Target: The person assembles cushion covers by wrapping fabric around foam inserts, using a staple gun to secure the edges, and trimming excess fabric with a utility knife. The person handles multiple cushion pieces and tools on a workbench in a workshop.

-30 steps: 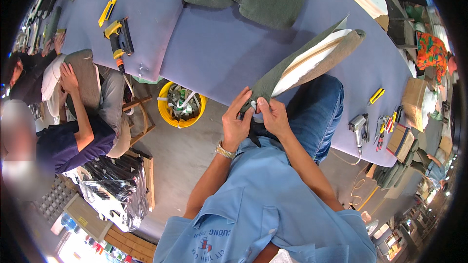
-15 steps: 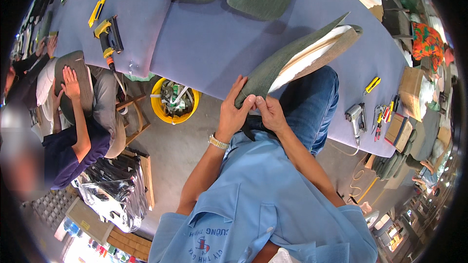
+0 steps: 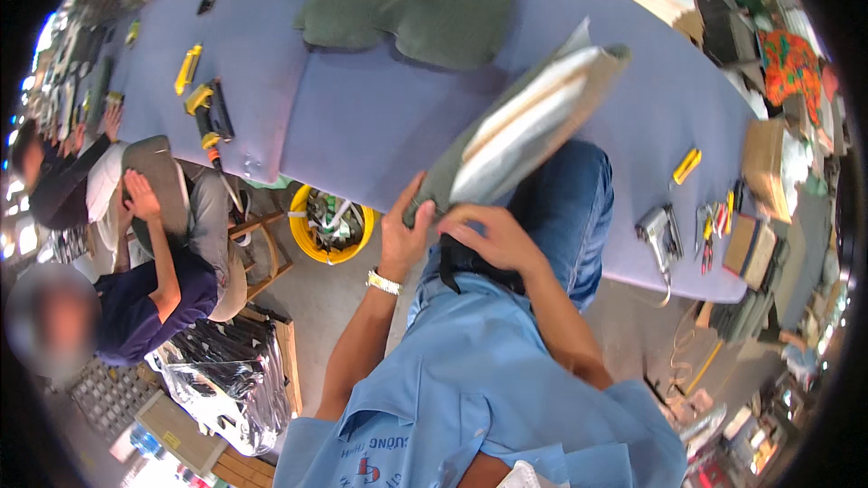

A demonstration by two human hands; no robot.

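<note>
Bare purple table (image 3: pixel 380 126) lies open just beyond the cushion (image 3: pixel 524 126). Green fabric (image 3: pixel 425 0) blocks the far side, a yellow bucket (image 3: pixel 330 226) the left.

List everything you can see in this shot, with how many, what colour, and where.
cushion panel: one, olive-green cover over pale foam, slanting from the table edge to the lap, held at its lower end.
table: one, long, lilac-blue cover, across the upper picture.
green fabric pieces: a pile, olive, far side of the table.
yellow-and-black power tool: one, table's left part.
yellow hand tool: one, beyond the power tool.
staple gun: one, grey, table's right near edge.
yellow knife: one, right of the cushion.
bucket: one, yellow, under the table.
co-worker: one, dark top, seated at left.
left hand: grip on the cover's lower edge.
right hand: on the same edge.
</note>
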